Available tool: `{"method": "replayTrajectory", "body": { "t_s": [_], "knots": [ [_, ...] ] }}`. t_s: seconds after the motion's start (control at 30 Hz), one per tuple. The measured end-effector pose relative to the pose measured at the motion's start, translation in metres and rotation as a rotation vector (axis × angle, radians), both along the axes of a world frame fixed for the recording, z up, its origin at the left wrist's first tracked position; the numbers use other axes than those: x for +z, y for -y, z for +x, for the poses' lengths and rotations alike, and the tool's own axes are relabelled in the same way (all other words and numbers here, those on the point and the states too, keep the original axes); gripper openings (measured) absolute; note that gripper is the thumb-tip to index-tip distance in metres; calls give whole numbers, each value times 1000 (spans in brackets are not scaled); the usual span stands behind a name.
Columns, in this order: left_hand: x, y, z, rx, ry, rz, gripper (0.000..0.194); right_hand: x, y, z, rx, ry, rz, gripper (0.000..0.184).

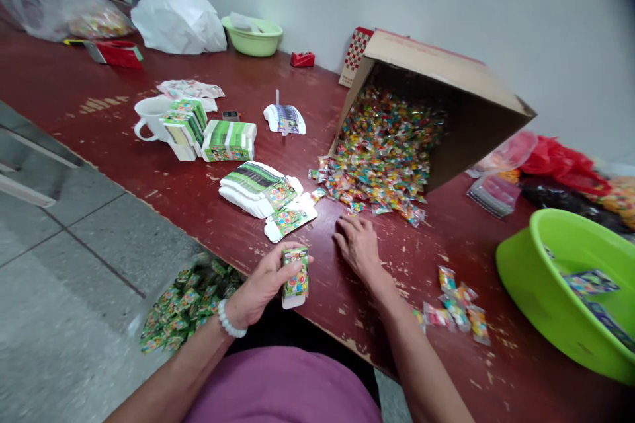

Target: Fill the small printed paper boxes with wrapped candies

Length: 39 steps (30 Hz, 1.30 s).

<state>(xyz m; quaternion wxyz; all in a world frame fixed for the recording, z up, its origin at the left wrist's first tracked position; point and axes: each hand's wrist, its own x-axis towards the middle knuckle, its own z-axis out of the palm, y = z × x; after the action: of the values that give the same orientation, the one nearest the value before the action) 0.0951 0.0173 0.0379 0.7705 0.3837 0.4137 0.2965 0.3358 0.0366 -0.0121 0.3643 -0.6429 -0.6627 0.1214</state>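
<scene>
My left hand [265, 281] grips a small green printed candy box [296, 274] at the table's front edge, thumb across its front. The box stands upright with a white flap at its lower end. My right hand [358, 246] lies palm down on the table, fingers a little apart, with nothing visible in them. Just beyond its fingertips, wrapped candies [381, 145] spill from a tipped cardboard box [446, 73]. Left of that hand lies a loose flattened candy box [292, 217] against a stack of flat green cartons [255, 186].
Bundled green cartons [229, 141] stand near a white mug [151, 117]. Several wrapped candies [459, 304] lie at right, by a green basin [516, 277]. Filled green boxes in a bag [183, 307] sit below the table edge. A red tape dispenser [302, 59] is at the back.
</scene>
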Motion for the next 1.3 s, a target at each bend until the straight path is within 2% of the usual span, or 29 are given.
{"method": "replayTrajectory", "body": {
  "t_s": [0.07, 0.17, 0.27, 0.33, 0.4, 0.53, 0.6, 0.67, 0.73, 0.8, 0.87, 0.97, 1.07, 1.2, 1.3],
  "knots": [
    [-1, -3, -8, 25, -23, 54, 43, -3, 13, -2, 37, 22, -8, 19],
    [-5, -8, -18, 117, -63, 124, 52, -3, 42, 1, 70, 15, -15, 18],
    [-7, -13, -24, 101, -212, 228, 54, -1, 64, 12, -36, -55, -7, 20],
    [-8, -15, -26, 45, -399, 333, 49, -1, 69, 19, -203, -41, -25, 24],
    [-7, -17, -28, 3, -590, 450, 43, -1, 68, 22, -311, 16, -64, 29],
    [-3, -19, -39, -141, -820, 612, 40, -1, 58, 10, -325, 159, -189, 33],
    [0, -18, -45, -308, -825, 674, 41, 0, 53, 1, -336, 179, -237, 27],
    [3, -17, -49, -460, -797, 726, 38, 0, 51, -6, -324, 87, -241, 20],
    [7, -16, -49, -545, -781, 721, 33, 0, 52, -10, -297, -28, -233, 17],
    [11, -16, -46, -537, -739, 647, 30, 1, 54, -11, -267, -96, -236, 18],
    [14, -16, -39, -451, -634, 543, 30, 4, 58, -13, -221, -209, -250, 21],
    [16, -16, -31, -259, -398, 375, 37, 14, 64, -17, -115, -610, -304, 25],
    [16, -15, -27, -195, -198, 239, 47, 28, 71, -23, -61, -913, -354, 27],
    [15, -15, -25, -236, -230, 277, 38, 45, 78, -28, -1, -1070, -378, 28],
    [17, -12, -20, -320, -312, 338, 25, 50, 80, -30, -6, -1191, -415, 38]
  ]
}}
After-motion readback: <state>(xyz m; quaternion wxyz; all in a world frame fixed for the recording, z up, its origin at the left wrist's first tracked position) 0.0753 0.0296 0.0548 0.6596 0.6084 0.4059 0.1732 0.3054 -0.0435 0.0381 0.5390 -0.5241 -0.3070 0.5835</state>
